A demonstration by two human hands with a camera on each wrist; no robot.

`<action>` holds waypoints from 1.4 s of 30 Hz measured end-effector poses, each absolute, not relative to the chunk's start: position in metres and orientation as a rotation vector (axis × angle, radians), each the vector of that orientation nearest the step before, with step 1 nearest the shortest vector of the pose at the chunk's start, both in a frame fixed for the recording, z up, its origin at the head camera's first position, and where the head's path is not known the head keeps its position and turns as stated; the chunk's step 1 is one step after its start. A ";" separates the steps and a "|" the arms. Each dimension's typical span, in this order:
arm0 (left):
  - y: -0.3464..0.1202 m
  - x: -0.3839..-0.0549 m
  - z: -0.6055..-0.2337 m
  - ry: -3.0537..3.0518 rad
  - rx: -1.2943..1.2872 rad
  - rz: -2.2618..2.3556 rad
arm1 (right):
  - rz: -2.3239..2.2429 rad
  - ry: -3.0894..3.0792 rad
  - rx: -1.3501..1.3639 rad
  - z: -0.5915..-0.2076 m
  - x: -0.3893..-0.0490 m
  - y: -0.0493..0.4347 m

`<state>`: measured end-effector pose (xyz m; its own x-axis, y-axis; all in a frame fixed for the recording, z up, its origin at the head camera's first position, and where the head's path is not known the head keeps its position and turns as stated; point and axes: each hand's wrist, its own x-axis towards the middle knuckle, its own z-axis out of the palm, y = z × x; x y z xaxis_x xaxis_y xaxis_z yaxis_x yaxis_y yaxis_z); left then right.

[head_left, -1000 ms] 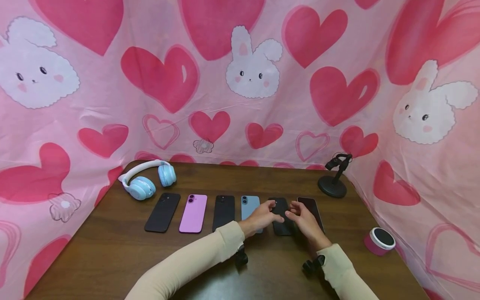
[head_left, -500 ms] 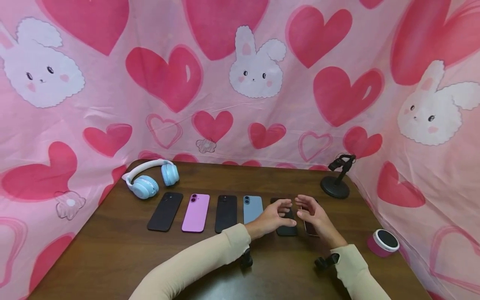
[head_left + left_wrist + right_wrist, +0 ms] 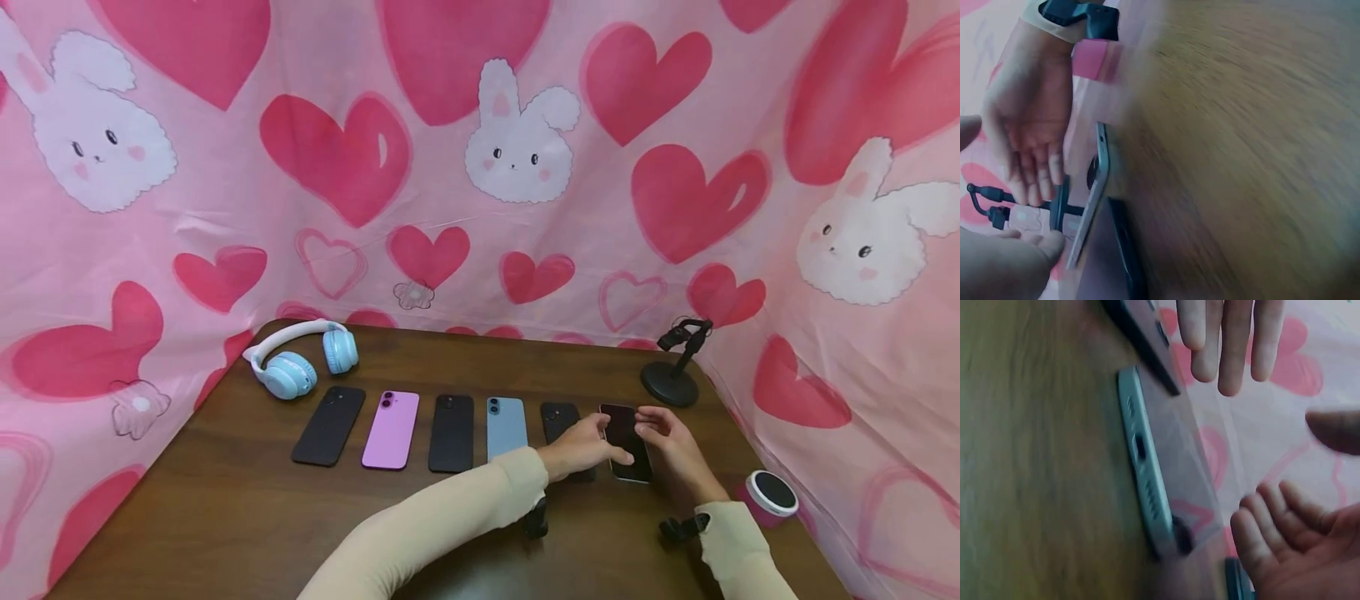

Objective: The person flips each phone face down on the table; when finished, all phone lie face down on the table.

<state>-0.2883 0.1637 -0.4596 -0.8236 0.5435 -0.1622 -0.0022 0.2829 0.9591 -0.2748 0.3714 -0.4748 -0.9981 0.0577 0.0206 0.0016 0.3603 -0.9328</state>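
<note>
A phone [image 3: 622, 429] with a dark screen faces up at the right end of a row of phones. Its pale metal edge and charging port show in the right wrist view. My left hand [image 3: 583, 447] reaches in from its left, thumb and fingers spread over the near side of the screen. On its other side is my right hand [image 3: 672, 447], fingers loosely bent by the right edge. Both wrist views show the hands raised around the phone, holding nothing; whether a fingertip touches it I cannot tell. Partly under my left hand lies a black phone [image 3: 559, 417].
Leftward lie a blue phone [image 3: 506, 423], a black phone [image 3: 452, 433], a pink phone [image 3: 391, 429] and another black phone [image 3: 328, 425]. Blue headphones [image 3: 291, 375] stand behind at left, a black stand [image 3: 670, 383] back right, a pink-and-white round object [image 3: 771, 496] at right.
Both hands have moved right, from over the black phone to either side of the rightmost phone, whose screen shows more fully now. The phones have stayed in their row.
</note>
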 end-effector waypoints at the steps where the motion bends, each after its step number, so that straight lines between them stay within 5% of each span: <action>1: 0.167 -0.287 -0.459 2.103 0.465 1.555 | 1.709 -2.582 -0.123 -0.476 -0.275 0.374; 9: 0.183 -0.286 -0.460 2.134 0.340 1.492 | 1.639 -2.691 -0.320 -0.484 -0.279 0.386; 42: 0.198 -0.281 -0.460 1.982 0.250 1.877 | 1.842 -2.685 -0.320 -0.478 -0.278 0.386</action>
